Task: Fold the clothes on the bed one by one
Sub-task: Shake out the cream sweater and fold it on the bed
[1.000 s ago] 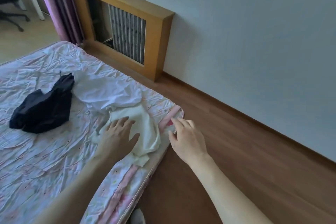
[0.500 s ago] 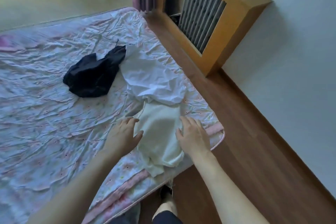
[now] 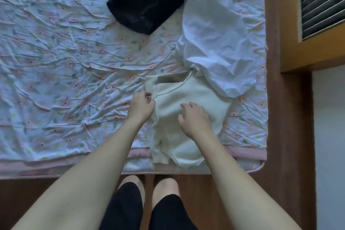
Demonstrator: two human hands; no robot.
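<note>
**Cream top about to be folded at the bed's near edge**

Cream top (image 3: 188,117) lies crumpled on the bed (image 3: 56,80), at about five o'clock on the flowered sheet, its lower hem hanging just over the near edge. The neckline points toward twelve o'clock and touches a white garment (image 3: 214,43) spread at about two o'clock. A dark garment (image 3: 145,0) sits bunched at twelve o'clock, overlapping the white one's far corner. Neither looks folded.

The left hand (image 3: 142,107) is at the top's left shoulder edge with its fingers curled in, seemingly pinching the cloth, though the grip itself is hidden. The right hand (image 3: 194,119) rests on the middle of the top, fingers loosely spread and holding nothing.

This looks like the start of the first fold: the top seems to be getting straightened. The next move likely calls for smoothing it flat and pulling it clear of the white garment before folding the sides inward.
</note>
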